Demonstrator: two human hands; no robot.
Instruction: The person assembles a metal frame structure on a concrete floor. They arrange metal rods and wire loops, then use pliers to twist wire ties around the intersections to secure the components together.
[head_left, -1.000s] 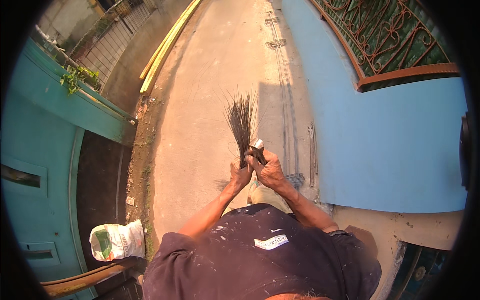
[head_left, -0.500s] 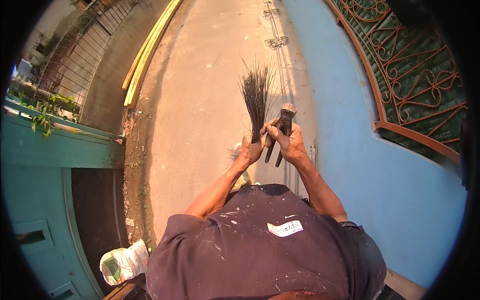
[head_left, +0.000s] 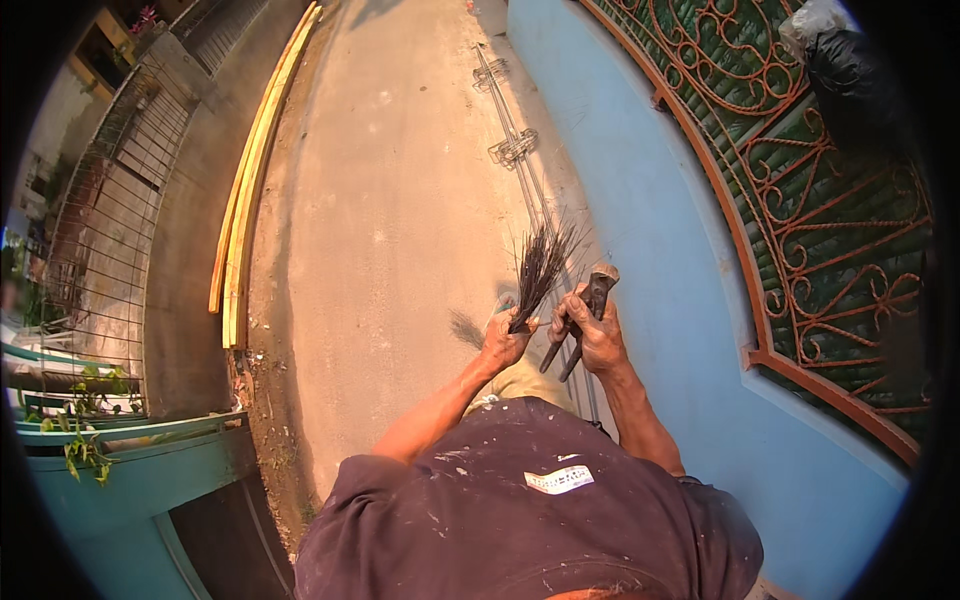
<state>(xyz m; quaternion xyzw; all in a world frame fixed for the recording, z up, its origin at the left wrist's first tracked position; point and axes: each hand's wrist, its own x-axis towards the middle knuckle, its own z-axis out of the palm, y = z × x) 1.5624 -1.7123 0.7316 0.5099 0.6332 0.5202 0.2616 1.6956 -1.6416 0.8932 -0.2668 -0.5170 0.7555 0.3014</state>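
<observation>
My left hand (head_left: 505,338) is closed round the lower end of a bundle of thin dark tie wires (head_left: 543,262), whose loose ends fan upward and to the right. In my right hand (head_left: 600,340) are dark metal pincers (head_left: 598,292), head up, with the two handles pointing down and slightly apart. A small gap separates the two hands, both held in front of my body above the path. Beyond them lies a long set of steel rebars with bent stirrups (head_left: 514,149) along the blue wall's foot.
A blue wall (head_left: 670,250) with a rusty scrolled grille (head_left: 790,200) runs along the right. Long yellow timber pieces (head_left: 250,190) lie along the path's left edge. A green-blue gate (head_left: 140,470) stands near left. The concrete path (head_left: 370,230) stretches ahead.
My hands have drawn apart from touching; the wire bundle now leans to the right. The view has shifted forward along the path, and more of the rebar set shows.
</observation>
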